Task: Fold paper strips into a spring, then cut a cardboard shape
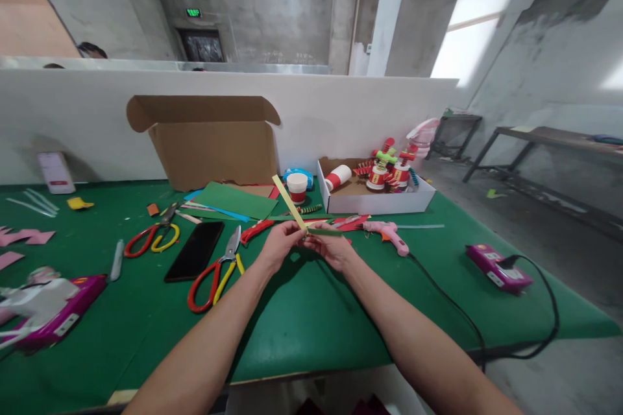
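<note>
Both hands meet above the middle of the green table. My left hand [282, 241] pinches a yellow paper strip [290, 204], which sticks up and leans to the left. A dark green paper strip [325, 232] crosses it at the fingertips and runs right, over the fingers of my right hand [333, 249]. My right fingers are closed on the green strip where the two strips meet. The exact join is hidden by the fingertips. Just left of my left hand lie red-and-yellow-handled scissors [221, 269] and a red-handled tool [257, 231].
Behind the hands stand a paper cup [296, 187], green paper sheets [236, 200] and a white box [379, 204] with cup figures. A pink glue gun [389, 233] trails a cable on the right. A black phone [195, 251], more scissors [154, 237] and purple power strips [499, 268] lie around.
</note>
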`<state>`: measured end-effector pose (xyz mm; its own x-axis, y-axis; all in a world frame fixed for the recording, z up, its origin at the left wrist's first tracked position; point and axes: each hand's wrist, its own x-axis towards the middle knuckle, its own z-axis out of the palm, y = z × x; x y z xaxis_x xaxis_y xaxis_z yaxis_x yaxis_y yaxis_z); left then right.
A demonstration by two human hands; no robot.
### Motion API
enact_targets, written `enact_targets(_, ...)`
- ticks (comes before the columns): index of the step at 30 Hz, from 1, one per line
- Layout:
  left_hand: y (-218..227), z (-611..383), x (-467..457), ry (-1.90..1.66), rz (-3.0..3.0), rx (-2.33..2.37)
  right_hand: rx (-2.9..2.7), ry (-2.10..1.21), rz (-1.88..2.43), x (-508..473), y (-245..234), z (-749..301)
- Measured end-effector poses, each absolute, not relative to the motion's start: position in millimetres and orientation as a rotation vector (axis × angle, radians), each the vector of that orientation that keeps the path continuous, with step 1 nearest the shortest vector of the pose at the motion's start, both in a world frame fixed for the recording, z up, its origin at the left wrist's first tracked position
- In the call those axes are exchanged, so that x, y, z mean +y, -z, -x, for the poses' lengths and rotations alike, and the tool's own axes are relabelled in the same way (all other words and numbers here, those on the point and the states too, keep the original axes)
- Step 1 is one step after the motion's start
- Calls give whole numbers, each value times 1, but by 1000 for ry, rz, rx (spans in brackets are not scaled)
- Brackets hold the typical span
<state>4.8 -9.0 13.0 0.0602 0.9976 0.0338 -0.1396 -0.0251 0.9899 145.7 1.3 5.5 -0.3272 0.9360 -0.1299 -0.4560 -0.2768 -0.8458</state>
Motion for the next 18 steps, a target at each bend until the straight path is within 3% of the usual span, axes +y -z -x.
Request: enact_targets(18,-8,-2,-7,-1255,-1100,1047,-967,-1600,880,2,-6,-145)
